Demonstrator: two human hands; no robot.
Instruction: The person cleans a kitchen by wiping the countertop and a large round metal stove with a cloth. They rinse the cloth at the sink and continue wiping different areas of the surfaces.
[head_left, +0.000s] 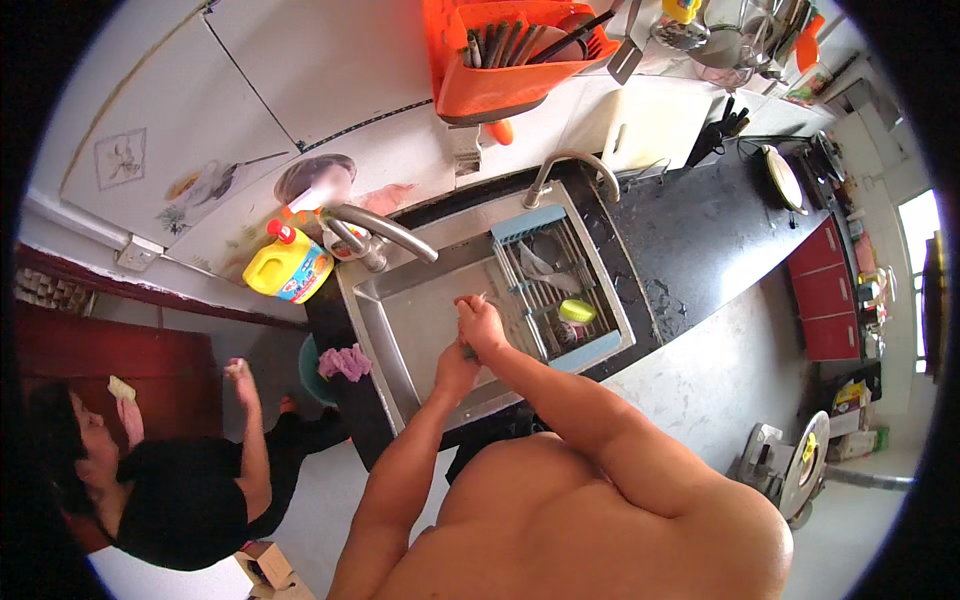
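Note:
Over the basin of a stainless steel sink (397, 322), my left hand (459, 369) and my right hand (481, 324) are pressed together. Something small and dark shows between them, too hidden to name, and which hand holds it is unclear. Just right of my hands, a metal drying rack with blue ends (585, 351) spans the sink; a yellow-green round lid or sponge (577, 311) and a clear plastic piece (551, 274) lie in it. A curved metal faucet (390, 229) reaches over the basin from the back left. A second, thinner faucet (574, 157) stands at the back right.
A yellow detergent bottle (289, 262) stands at the sink's back left corner. A pink cloth (345, 363) lies on the left counter edge. Another person (184, 495) is at the left with one arm raised. An orange utensil holder (495, 82) hangs on the wall. Dark countertop (697, 225) extends right.

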